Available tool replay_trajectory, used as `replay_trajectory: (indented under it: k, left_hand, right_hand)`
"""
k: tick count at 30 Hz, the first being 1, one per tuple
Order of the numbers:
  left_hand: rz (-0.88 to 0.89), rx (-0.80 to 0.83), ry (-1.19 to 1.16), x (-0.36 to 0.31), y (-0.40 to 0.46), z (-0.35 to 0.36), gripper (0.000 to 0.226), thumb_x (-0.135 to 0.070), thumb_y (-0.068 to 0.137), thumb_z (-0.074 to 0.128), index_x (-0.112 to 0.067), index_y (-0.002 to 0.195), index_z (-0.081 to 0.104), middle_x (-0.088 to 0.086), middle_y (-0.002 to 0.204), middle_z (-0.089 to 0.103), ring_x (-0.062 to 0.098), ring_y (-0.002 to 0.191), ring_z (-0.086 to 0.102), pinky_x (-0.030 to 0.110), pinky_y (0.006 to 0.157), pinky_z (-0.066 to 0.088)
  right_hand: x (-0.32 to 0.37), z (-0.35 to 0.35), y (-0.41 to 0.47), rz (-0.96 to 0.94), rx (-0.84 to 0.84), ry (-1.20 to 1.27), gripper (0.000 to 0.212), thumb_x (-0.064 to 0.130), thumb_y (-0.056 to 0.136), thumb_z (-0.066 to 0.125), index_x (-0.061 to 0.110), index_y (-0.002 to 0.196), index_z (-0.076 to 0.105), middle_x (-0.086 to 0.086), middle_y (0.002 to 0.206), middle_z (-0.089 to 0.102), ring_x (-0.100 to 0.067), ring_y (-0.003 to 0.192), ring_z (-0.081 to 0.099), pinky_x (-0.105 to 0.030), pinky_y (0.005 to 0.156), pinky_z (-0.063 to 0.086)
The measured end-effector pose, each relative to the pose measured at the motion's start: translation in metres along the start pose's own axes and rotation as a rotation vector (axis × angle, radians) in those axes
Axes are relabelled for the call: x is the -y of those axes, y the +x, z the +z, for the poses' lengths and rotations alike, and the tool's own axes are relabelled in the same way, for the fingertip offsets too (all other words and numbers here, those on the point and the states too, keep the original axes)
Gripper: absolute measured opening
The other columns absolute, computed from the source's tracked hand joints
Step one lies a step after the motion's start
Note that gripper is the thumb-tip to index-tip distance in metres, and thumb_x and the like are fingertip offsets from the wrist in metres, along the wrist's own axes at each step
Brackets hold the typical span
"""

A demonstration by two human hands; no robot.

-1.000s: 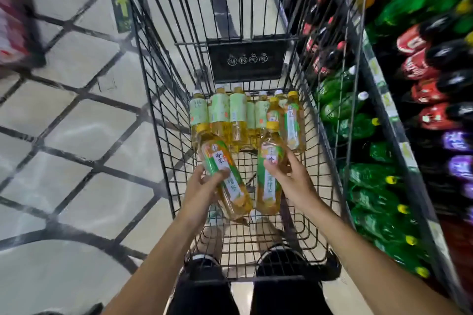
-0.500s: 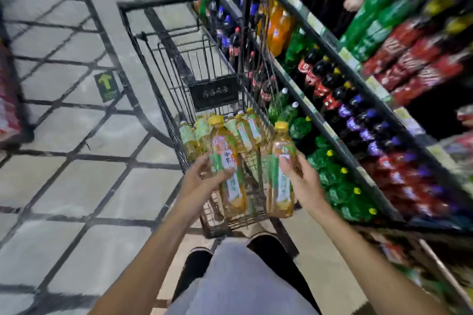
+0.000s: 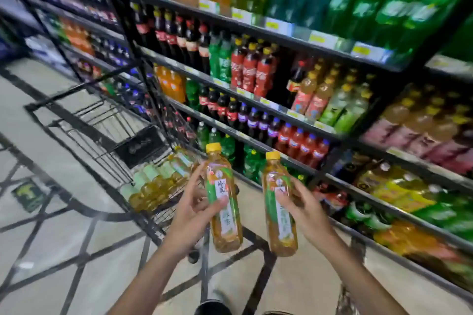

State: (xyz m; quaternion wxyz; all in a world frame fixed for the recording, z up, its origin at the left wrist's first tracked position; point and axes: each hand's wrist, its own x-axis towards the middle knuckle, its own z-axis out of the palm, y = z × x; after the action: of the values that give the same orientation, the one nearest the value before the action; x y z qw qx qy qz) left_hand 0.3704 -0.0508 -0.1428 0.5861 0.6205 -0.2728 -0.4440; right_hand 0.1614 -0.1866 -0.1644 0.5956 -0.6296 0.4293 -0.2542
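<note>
Facing the drinks shelving (image 3: 258,22), you have bottles packed on every tier, with price tags along the edges. Any slot you aim for looks tight, and neighbouring bottles could tip if nudged. The tiled floor (image 3: 51,250) runs along the aisle on your left. The wire shopping cart (image 3: 102,120) stands on it just beside the lower shelves. Its near corner sits right below your left wrist, so it is the thing most likely to catch an elbow or a bottle base.

More tea bottles (image 3: 156,181) stand bunched in the cart's near end, upright and touching one another.

Your left hand (image 3: 190,210) has its fingers wrapped round the label of the left tea bottle (image 3: 225,202), thumb across the front. Your right hand (image 3: 307,210) grips the right tea bottle (image 3: 280,210) the same way, around the middle. Both bottles are upright with their yellow caps up. They are held apart from each other, clear of the cart and in front of the lower shelves. Gripping them mid-body keeps the labels readable and the bases free to set down. The upright hold, as I judge it, suits standing them on a shelf, perhaps near the similar yellow-capped teas (image 3: 320,97) up to your right.
</note>
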Motion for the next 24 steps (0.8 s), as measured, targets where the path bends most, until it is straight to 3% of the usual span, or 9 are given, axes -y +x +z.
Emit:
replay_trajectory:
  k: [3, 6, 8, 11, 13, 15, 19, 24]
  left_hand:
    - [0.0, 0.121, 0.02, -0.01, -0.003, 0.076, 0.077, -0.015, 0.085, 0.076, -0.054, 0.142, 0.042, 0.007, 0.112, 0.064, 0.008, 0.092, 0.074, 0.021, 0.069, 0.06]
    - [0.005, 0.26, 0.075, -0.006, -0.017, 0.168, 0.077, -0.026, 0.078, 0.08, -0.057, 0.14, 0.045, 0.007, 0.112, 0.069, 0.021, 0.103, 0.072, 0.042, 0.085, 0.061]
    - [0.004, 0.367, 0.083, 0.003, -0.033, 0.237, 0.079, -0.027, 0.076, 0.081, -0.056, 0.141, 0.046, 0.016, 0.117, 0.068, 0.026, 0.106, 0.071, 0.047, 0.094, 0.058]
    - [0.008, 0.494, 0.068, 0.02, -0.069, 0.343, 0.082, -0.021, 0.073, 0.081, -0.054, 0.141, 0.048, 0.027, 0.121, 0.064, 0.028, 0.105, 0.072, 0.042, 0.086, 0.059]
    - [0.029, 0.574, 0.074, 0.03, -0.095, 0.409, 0.083, -0.019, 0.073, 0.081, -0.052, 0.142, 0.049, 0.022, 0.115, 0.069, 0.026, 0.103, 0.072, 0.035, 0.076, 0.059]
    - [0.04, 0.637, 0.081, 0.036, -0.119, 0.467, 0.085, -0.019, 0.072, 0.081, -0.048, 0.145, 0.047, 0.012, 0.107, 0.074, 0.029, 0.103, 0.072, 0.033, 0.072, 0.059]
    - [0.05, 0.779, 0.086, 0.036, -0.158, 0.562, 0.083, -0.015, 0.077, 0.079, -0.043, 0.147, 0.045, 0.005, 0.112, 0.076, 0.028, 0.107, 0.073, 0.047, 0.086, 0.059]
    - [0.124, 0.906, 0.119, 0.029, -0.187, 0.658, 0.082, -0.018, 0.077, 0.081, -0.05, 0.144, 0.046, 0.005, 0.114, 0.074, 0.02, 0.104, 0.074, 0.035, 0.076, 0.06]
  right_hand:
    - [-0.002, -0.073, -0.05, 0.0, -0.157, 0.063, 0.037, 0.029, 0.095, 0.065, 0.03, 0.131, 0.057, 0.021, 0.111, 0.073, -0.002, 0.103, 0.069, -0.015, 0.077, 0.053]
    - [-0.012, -0.154, -0.111, -0.008, -0.335, 0.073, 0.037, 0.03, 0.096, 0.064, 0.031, 0.133, 0.057, 0.022, 0.112, 0.072, 0.001, 0.105, 0.068, -0.016, 0.08, 0.052]
    - [-0.02, -0.212, -0.156, -0.015, -0.444, 0.06, 0.042, 0.036, 0.095, 0.066, 0.033, 0.135, 0.055, 0.023, 0.113, 0.072, 0.003, 0.106, 0.066, -0.017, 0.083, 0.052]
    - [-0.034, -0.297, -0.228, -0.017, -0.568, 0.047, 0.045, 0.039, 0.094, 0.068, 0.032, 0.136, 0.054, 0.022, 0.115, 0.071, 0.003, 0.108, 0.066, -0.019, 0.087, 0.052]
    - [-0.045, -0.349, -0.277, -0.027, -0.644, 0.038, 0.038, 0.034, 0.095, 0.067, 0.03, 0.132, 0.058, 0.018, 0.116, 0.072, 0.001, 0.11, 0.066, -0.018, 0.089, 0.051]
    - [-0.056, -0.394, -0.321, -0.021, -0.741, 0.034, 0.037, 0.034, 0.096, 0.067, 0.029, 0.132, 0.06, 0.016, 0.117, 0.072, -0.002, 0.111, 0.066, -0.026, 0.095, 0.053]
    - [-0.074, -0.465, -0.391, -0.018, -0.867, 0.046, 0.042, 0.043, 0.094, 0.066, 0.03, 0.134, 0.059, 0.012, 0.122, 0.071, -0.008, 0.114, 0.066, -0.04, 0.096, 0.055]
    - [-0.081, -0.535, -0.437, -0.076, -0.979, 0.087, 0.039, 0.036, 0.094, 0.066, 0.031, 0.133, 0.059, 0.012, 0.117, 0.073, -0.008, 0.11, 0.069, -0.027, 0.085, 0.057]
